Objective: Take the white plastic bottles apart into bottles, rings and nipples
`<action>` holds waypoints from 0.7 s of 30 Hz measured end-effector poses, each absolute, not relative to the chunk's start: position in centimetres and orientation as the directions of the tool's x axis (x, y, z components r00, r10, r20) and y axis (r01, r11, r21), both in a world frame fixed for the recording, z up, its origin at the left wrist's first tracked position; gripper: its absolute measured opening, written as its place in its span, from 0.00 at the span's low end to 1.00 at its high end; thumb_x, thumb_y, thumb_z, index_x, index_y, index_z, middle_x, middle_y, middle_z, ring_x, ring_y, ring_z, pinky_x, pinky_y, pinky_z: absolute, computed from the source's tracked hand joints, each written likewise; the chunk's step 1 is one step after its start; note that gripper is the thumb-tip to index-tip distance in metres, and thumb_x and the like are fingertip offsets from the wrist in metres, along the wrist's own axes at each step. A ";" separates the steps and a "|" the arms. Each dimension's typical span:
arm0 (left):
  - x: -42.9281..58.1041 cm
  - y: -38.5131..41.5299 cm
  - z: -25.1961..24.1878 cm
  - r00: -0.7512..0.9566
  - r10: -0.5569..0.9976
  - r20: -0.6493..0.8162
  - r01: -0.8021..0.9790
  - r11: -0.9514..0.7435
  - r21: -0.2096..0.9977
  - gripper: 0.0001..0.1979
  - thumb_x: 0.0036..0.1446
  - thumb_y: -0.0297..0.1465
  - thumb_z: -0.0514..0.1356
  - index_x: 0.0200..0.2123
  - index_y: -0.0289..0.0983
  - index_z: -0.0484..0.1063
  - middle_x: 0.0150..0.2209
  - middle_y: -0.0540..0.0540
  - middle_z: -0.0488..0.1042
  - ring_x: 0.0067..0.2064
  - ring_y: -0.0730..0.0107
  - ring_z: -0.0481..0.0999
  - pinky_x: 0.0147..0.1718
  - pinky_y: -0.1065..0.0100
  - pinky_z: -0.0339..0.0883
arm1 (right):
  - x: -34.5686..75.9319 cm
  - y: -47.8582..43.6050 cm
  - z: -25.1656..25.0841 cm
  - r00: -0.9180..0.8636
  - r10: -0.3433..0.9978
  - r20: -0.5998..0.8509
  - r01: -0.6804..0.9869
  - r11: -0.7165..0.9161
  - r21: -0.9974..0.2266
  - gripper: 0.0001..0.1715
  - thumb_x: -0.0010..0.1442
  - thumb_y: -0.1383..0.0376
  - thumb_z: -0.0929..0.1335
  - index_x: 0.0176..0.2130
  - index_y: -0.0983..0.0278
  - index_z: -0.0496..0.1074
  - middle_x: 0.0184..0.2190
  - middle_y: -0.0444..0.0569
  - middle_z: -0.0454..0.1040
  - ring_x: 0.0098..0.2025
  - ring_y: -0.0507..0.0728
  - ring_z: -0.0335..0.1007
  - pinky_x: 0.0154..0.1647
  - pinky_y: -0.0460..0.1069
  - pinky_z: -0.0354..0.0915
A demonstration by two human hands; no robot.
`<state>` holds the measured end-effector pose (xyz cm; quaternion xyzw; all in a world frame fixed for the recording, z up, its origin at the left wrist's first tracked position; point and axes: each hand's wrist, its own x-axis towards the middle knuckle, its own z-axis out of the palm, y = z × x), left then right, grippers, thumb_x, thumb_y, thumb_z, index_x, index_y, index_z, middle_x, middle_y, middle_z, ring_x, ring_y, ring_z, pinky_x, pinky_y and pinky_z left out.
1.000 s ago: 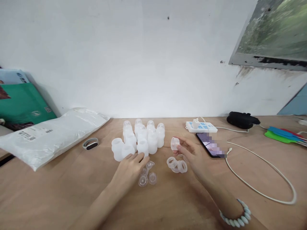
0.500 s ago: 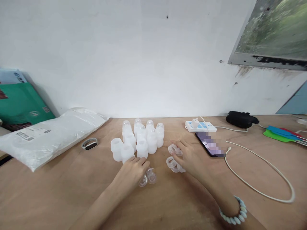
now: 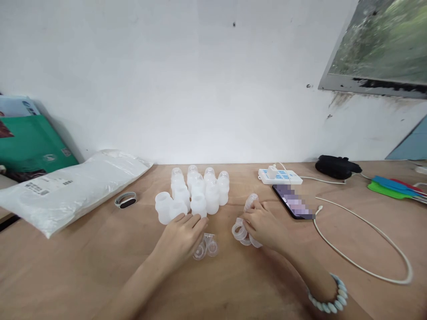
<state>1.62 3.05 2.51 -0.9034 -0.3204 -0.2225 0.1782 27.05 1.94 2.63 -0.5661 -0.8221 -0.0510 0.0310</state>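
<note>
Several frosted white baby bottles stand grouped upright; those farther back have clear domed caps and the front ones are uncapped. My left hand is just in front of them, fingers curled down, and whatever is inside them is hidden. Beside its thumb lie a few clear nipples. My right hand is closed over a small pile of translucent rings. One tilted translucent ring is at its fingertips; the exact grip is partly hidden.
A white parcel and a fitness band lie left. Right are a phone, a power strip, a looping white cable, a black pouch and coloured spatulas. The wall stands behind.
My right hand's fingers have drawn together over the rings, and the upper ring has tilted and shifted slightly right and back. My left hand has stayed nearly in place.
</note>
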 end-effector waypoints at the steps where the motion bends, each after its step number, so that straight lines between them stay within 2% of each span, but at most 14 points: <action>1: 1.5 3.0 2.6 0.688 0.485 0.539 0.657 -0.732 -0.179 0.15 0.64 0.21 0.47 0.34 0.36 0.72 0.28 0.48 0.76 0.26 0.65 0.71 0.26 0.65 0.59 | 27.1 2.0 2.6 -0.360 0.926 0.110 0.933 0.357 0.049 0.16 0.66 0.70 0.62 0.36 0.62 0.78 0.36 0.51 0.80 0.46 0.62 0.66 0.45 0.55 0.53; 4: 1.1 3.1 3.3 0.608 0.487 0.627 0.703 -0.697 -0.141 0.15 0.66 0.24 0.47 0.33 0.36 0.72 0.27 0.49 0.75 0.26 0.66 0.70 0.27 0.66 0.58 | 27.1 2.0 2.4 -0.369 0.921 0.122 0.929 0.365 0.058 0.16 0.66 0.70 0.62 0.34 0.64 0.77 0.37 0.52 0.79 0.46 0.62 0.66 0.46 0.55 0.53; 7: 0.4 4.1 5.1 0.434 0.597 0.675 0.803 -0.596 0.012 0.13 0.67 0.30 0.49 0.36 0.37 0.73 0.29 0.49 0.75 0.28 0.67 0.71 0.29 0.66 0.59 | 27.2 2.1 2.3 -0.376 0.916 0.140 0.927 0.369 0.073 0.14 0.66 0.69 0.63 0.33 0.65 0.76 0.36 0.52 0.78 0.46 0.61 0.67 0.46 0.55 0.54; 11: -1.2 7.7 7.9 0.144 0.792 0.593 0.872 -0.385 0.302 0.12 0.64 0.35 0.51 0.41 0.39 0.72 0.35 0.47 0.74 0.36 0.62 0.73 0.35 0.65 0.64 | 27.2 2.1 2.2 -0.372 0.915 0.157 0.928 0.360 0.100 0.13 0.67 0.69 0.62 0.35 0.66 0.75 0.38 0.53 0.77 0.45 0.61 0.67 0.45 0.55 0.54; 13: -2.1 10.2 8.8 0.031 0.874 0.485 0.854 -0.276 0.442 0.15 0.60 0.35 0.51 0.47 0.39 0.70 0.46 0.44 0.74 0.44 0.58 0.74 0.43 0.61 0.66 | 27.3 2.1 2.2 -0.366 0.917 0.158 0.929 0.351 0.119 0.13 0.67 0.68 0.62 0.36 0.67 0.75 0.38 0.54 0.77 0.45 0.62 0.68 0.44 0.55 0.55; 14: -2.5 11.5 9.0 0.022 0.897 0.442 0.848 -0.251 0.468 0.17 0.58 0.34 0.52 0.49 0.37 0.69 0.51 0.41 0.72 0.47 0.56 0.73 0.46 0.59 0.67 | 27.3 2.1 2.1 -0.363 0.918 0.158 0.930 0.345 0.129 0.13 0.67 0.68 0.62 0.36 0.67 0.75 0.39 0.55 0.77 0.45 0.63 0.68 0.44 0.55 0.55; 16: -3.2 13.6 9.4 0.038 0.935 0.353 0.834 -0.224 0.505 0.22 0.52 0.30 0.52 0.51 0.36 0.67 0.54 0.39 0.71 0.50 0.55 0.74 0.47 0.58 0.69 | 27.4 2.1 2.1 -0.355 0.921 0.157 0.931 0.334 0.148 0.13 0.67 0.68 0.63 0.36 0.67 0.76 0.39 0.56 0.77 0.45 0.64 0.68 0.42 0.55 0.55; 18: -3.8 15.2 9.6 0.116 0.964 0.241 0.815 -0.231 0.532 0.25 0.46 0.27 0.54 0.51 0.36 0.67 0.52 0.40 0.75 0.49 0.57 0.77 0.44 0.62 0.72 | 27.4 2.1 2.0 -0.354 0.923 0.154 0.930 0.330 0.160 0.13 0.66 0.68 0.63 0.35 0.67 0.76 0.39 0.57 0.77 0.45 0.64 0.68 0.42 0.55 0.55; 21: -4.2 16.4 10.1 0.233 0.966 0.116 0.798 -0.257 0.545 0.27 0.40 0.28 0.58 0.49 0.37 0.69 0.50 0.41 0.77 0.49 0.55 0.78 0.42 0.62 0.74 | 27.4 2.0 2.1 -0.359 0.921 0.150 0.927 0.335 0.167 0.14 0.66 0.68 0.63 0.34 0.67 0.77 0.38 0.57 0.77 0.45 0.64 0.68 0.42 0.55 0.55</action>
